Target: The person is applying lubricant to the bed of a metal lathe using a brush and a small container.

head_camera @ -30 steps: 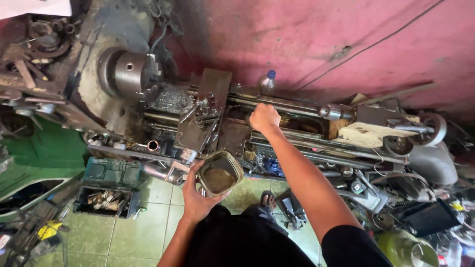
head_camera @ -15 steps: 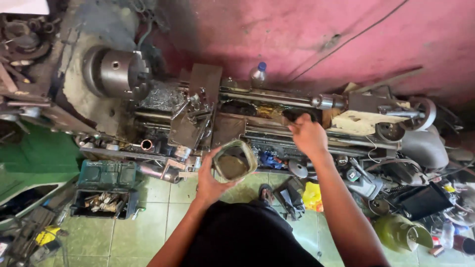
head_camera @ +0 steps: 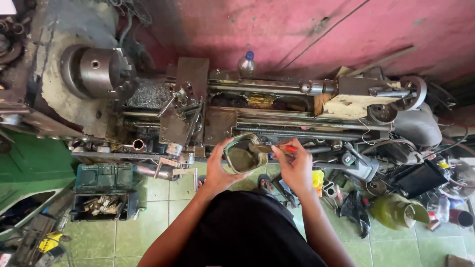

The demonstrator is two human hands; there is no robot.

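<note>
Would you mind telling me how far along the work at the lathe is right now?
Done: the left hand already holds the tin of murky liquid over the floor. In hand: the right hand dips a red-handled brush into the tin. Left: the lathe carriage and bed ways look dry and grimy, with no brush on them yet.

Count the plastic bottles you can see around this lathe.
2: one bottle with a blue cap stands behind the lathe by the pink wall; another bottle sits low right in the clutter. More may be hidden.

clear plastic bottle point(head_camera: 246, 63) with blue cap behind lathe, label unclear
</note>
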